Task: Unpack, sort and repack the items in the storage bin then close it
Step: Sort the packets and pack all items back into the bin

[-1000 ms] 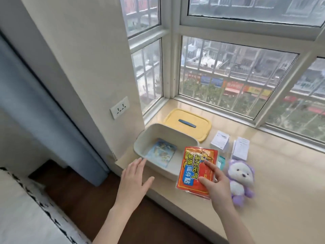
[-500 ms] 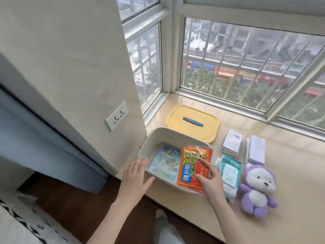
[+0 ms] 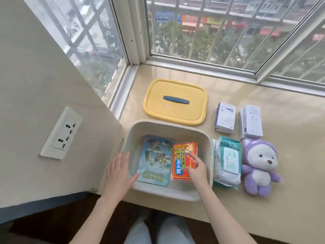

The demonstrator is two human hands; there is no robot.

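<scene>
— Where's the red packet [image 3: 182,154]?

— Inside the bin [image 3: 202,138], on the right half of its floor, lying beside the blue packet [image 3: 154,159]. Their long edges are nearly touching.

— And the right hand [image 3: 197,170]?

— On the red packet's near right part. The forefinger is stretched out across the printed face, the thumb sits at the near edge, and the other fingers are curled in. It reads as a pinch on the packet.

— So the packet lies under and ahead of the hand?

— Yes, most of it shows beyond the fingertips, towards the window.

— Left hand [image 3: 117,171]?

— Flat, fingers straight, holding nothing. It is over the bin's near left corner, thumb spread towards the blue packet. I cannot tell whether the palm touches the rim.

— What's outside the bin?

— All on the sill [image 3: 290,173]. The yellow lid [image 3: 175,101] lies flat just behind the bin. Right of the bin is a wipes pack [image 3: 228,161], close against its wall, then a purple plush [image 3: 258,166] on its back. Behind those stand two white boxes [image 3: 225,118] side by side.
</scene>
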